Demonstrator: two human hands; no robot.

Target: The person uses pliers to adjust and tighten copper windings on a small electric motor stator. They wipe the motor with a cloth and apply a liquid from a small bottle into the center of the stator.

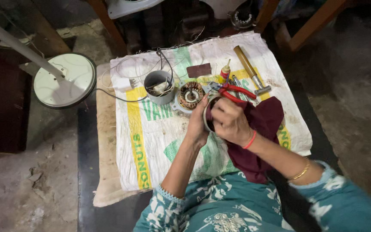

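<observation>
My left hand (197, 124) grips a round grey metal cover (206, 115) by its edge, held up over a white woven sack (159, 129) spread on the floor. My right hand (230, 122) presses a dark maroon cloth (258, 129) into the cover's inside. The cloth hangs down over my right forearm and the sack. Just beyond my hands lies a motor stator (190, 95) with copper windings in a pale housing.
On the sack: a grey cup (159, 87) holding wires, red-handled pliers (236, 91), a hammer (250, 71), a small glue bottle (224, 73), a brown pad (199, 69). A white fan base with pole (65, 80) stands at left. Wooden furniture legs (310, 23) are behind.
</observation>
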